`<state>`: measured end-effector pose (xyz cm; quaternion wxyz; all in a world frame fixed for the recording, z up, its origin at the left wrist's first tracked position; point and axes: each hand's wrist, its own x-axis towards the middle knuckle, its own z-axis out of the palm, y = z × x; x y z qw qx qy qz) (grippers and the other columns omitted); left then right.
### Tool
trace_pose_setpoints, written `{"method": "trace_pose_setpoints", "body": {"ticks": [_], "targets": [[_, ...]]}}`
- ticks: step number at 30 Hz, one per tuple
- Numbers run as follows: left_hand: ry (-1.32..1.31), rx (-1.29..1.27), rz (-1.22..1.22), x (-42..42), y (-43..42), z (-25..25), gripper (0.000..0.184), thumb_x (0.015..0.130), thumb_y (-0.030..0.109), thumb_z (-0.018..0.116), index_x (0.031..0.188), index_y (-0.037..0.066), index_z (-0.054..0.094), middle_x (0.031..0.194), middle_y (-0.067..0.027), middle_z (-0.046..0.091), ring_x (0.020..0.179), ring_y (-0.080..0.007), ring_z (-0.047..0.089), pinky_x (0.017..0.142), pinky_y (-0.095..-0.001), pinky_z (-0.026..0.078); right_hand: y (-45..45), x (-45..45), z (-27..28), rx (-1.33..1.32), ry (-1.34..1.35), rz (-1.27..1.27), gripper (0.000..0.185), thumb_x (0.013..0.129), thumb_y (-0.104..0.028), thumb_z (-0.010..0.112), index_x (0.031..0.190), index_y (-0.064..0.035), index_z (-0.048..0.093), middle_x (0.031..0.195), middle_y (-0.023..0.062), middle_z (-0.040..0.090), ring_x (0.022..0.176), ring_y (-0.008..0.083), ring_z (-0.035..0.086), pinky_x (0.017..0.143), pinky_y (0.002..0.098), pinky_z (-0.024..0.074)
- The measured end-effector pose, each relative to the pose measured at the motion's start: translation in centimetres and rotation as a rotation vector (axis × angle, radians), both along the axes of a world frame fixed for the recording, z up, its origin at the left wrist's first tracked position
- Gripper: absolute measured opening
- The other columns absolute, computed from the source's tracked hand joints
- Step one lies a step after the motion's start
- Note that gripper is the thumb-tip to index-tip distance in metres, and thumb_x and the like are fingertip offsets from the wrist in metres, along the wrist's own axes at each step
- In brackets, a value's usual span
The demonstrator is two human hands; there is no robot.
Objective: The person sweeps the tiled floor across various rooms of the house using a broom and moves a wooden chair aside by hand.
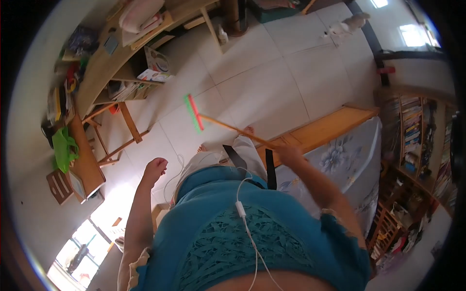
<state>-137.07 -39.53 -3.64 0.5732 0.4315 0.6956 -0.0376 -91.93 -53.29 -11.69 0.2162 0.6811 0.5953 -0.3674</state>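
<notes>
My right hand (290,155) is wrapped round the wooden handle of a long-handled brush (230,127). The handle slants up and left to a red head with green bristles (195,114), which is over the pale tiled floor (257,77). My left hand (156,167) is raised at my left side, away from the brush, with its fingers curled in. Whether it holds anything is too small to make out. A white cable (240,208) hangs down the front of the teal top.
A wooden bed edge (320,127) with a flowered sheet (340,160) lies on the right. At the left are a desk (85,155) and a wooden chair (128,123). A small white animal (347,28) is at the upper right, near bookshelves (412,126).
</notes>
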Motion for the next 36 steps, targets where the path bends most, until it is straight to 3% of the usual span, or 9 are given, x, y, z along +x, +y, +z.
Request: {"method": "trace_pose_setpoints", "body": {"ticks": [5, 9, 12, 14, 17, 24, 25, 30, 36], "targets": [[0.044, 0.038, -0.053, 1.0, 2.3, 1.9, 0.016, 0.079, 0.016, 0.05, 0.087, 0.003, 0.054, 0.068, -0.0029, 0.052, 0.058, -0.0096, 0.047, 0.052, -0.0215, 0.04, 0.5, -2.7, -4.1, 0.108, 0.07, -0.135, 0.019, 0.077, -0.017, 0.041, 0.081, -0.0086, 0.058, 0.076, 0.0113, 0.06, 0.072, 0.027, 0.06, 0.06, 0.0411, 0.0458], [-0.01, 0.051, -0.043, 1.3, 2.4, 1.3, 0.015, 0.079, 0.016, 0.049, 0.087, 0.003, 0.054, 0.068, -0.0028, 0.052, 0.058, -0.0094, 0.047, 0.053, -0.0214, 0.04, -4.4, 10.3, -3.8, -0.012, -0.1, 0.069, 0.02, 0.076, -0.016, 0.044, 0.089, -0.0121, 0.059, 0.076, 0.0107, 0.059, 0.07, 0.0282, 0.057, 0.058, 0.0384, 0.0456], [-0.005, 0.013, -0.028, 2.0, 2.3, 0.2, 0.016, 0.079, 0.015, 0.049, 0.087, 0.003, 0.054, 0.068, -0.0027, 0.052, 0.058, -0.0092, 0.047, 0.053, -0.0213, 0.04, -4.7, 18.8, 4.2, -0.027, -0.325, 0.03, 0.027, 0.077, -0.014, 0.045, 0.101, -0.0213, 0.054, 0.081, 0.0111, 0.058, 0.075, 0.0289, 0.056, 0.062, 0.0401, 0.0459], [-0.007, 0.0, -0.012, 2.6, 2.2, -0.4, 0.016, 0.079, 0.016, 0.05, 0.086, 0.002, 0.054, 0.068, -0.003, 0.052, 0.058, -0.0093, 0.047, 0.052, -0.0216, 0.04, -3.3, 21.6, 9.3, -0.016, -0.425, -0.003, 0.019, 0.079, -0.018, 0.043, 0.09, -0.0092, 0.056, 0.08, 0.0126, 0.059, 0.078, 0.0282, 0.057, 0.064, 0.039, 0.0453], [0.012, 0.0, -0.018, 3.2, 2.4, -1.6, 0.017, 0.078, 0.017, 0.051, 0.086, 0.002, 0.054, 0.067, -0.0036, 0.052, 0.056, -0.0099, 0.047, 0.051, -0.022, 0.041, -1.0, 23.1, 11.1, -0.073, -0.593, -0.126, 0.02, 0.08, -0.02, 0.042, 0.089, -0.0087, 0.056, 0.084, 0.0133, 0.058, 0.08, 0.0285, 0.056, 0.067, 0.0388, 0.0448], [-0.035, 0.02, -0.003, 5.6, 4.9, -2.0, 0.017, 0.078, 0.017, 0.051, 0.087, 0.003, 0.054, 0.066, -0.003, 0.052, 0.056, -0.0095, 0.047, 0.051, -0.0219, 0.04, 5.8, 16.2, 10.2, 0.107, -0.291, -0.203, 0.026, 0.08, -0.029, 0.042, 0.08, -0.0085, 0.058, 0.079, 0.0119, 0.059, 0.076, 0.0292, 0.056, 0.065, 0.0385, 0.045], [-0.032, 0.019, -0.026, 5.7, 5.9, -2.2, 0.016, 0.079, 0.016, 0.05, 0.087, 0.003, 0.054, 0.067, -0.0029, 0.052, 0.056, -0.0095, 0.047, 0.051, -0.0219, 0.04, 6.5, 15.7, 6.5, 0.141, -0.309, -0.378, 0.026, 0.079, -0.028, 0.042, 0.079, -0.0087, 0.059, 0.082, 0.0118, 0.059, 0.079, 0.029, 0.056, 0.066, 0.0389, 0.0449], [-0.073, 0.067, -0.09, 6.8, 11.8, -1.8, 0.015, 0.079, 0.016, 0.05, 0.086, 0.003, 0.054, 0.068, -0.0023, 0.052, 0.057, -0.0089, 0.047, 0.052, -0.0214, 0.04, 9.2, 15.1, -0.9, 0.099, -0.206, -0.364, 0.032, 0.08, -0.034, 0.042, 0.086, -0.0077, 0.058, 0.088, 0.0136, 0.058, 0.084, 0.0312, 0.053, 0.069, 0.0397, 0.0429], [-0.244, 0.079, -0.241, 9.0, 21.9, -3.0, 0.015, 0.079, 0.014, 0.05, 0.087, 0.002, 0.055, 0.069, -0.003, 0.052, 0.059, -0.0093, 0.047, 0.053, -0.0211, 0.04, 6.1, 18.0, 7.7, -0.037, -0.409, -0.613, 0.032, 0.08, -0.032, 0.042, 0.087, -0.005, 0.057, 0.085, 0.0162, 0.058, 0.081, 0.0325, 0.054, 0.067, 0.0405, 0.0437]]}}
